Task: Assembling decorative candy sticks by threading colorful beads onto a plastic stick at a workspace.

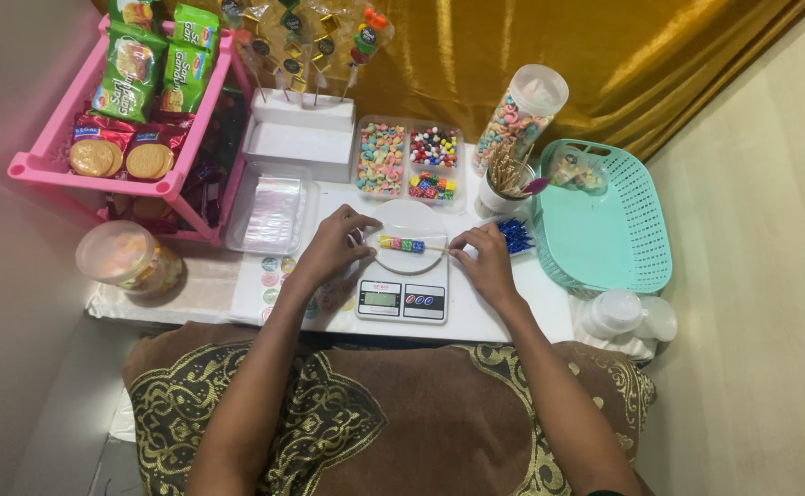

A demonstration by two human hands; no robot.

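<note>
Skewer (409, 245) lies across white plate (409, 230) on kitchen scale (402, 298), small coloured candies threaded mid-stick. Stick ends hidden under your fingers; candy shapes too small to make out. Your left hand (329, 246) pinches left end, fingers curled, wrist bent in. Your right hand (485, 257) pinches right end, knuckles up. Both forearms angle inward from lap. Teal basket (605, 230) just right of scale, candy tray (409, 161) behind plate.

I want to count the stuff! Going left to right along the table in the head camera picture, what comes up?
Round lidded candy tub → left hand → candy skewer → right hand → teal basket.
</note>
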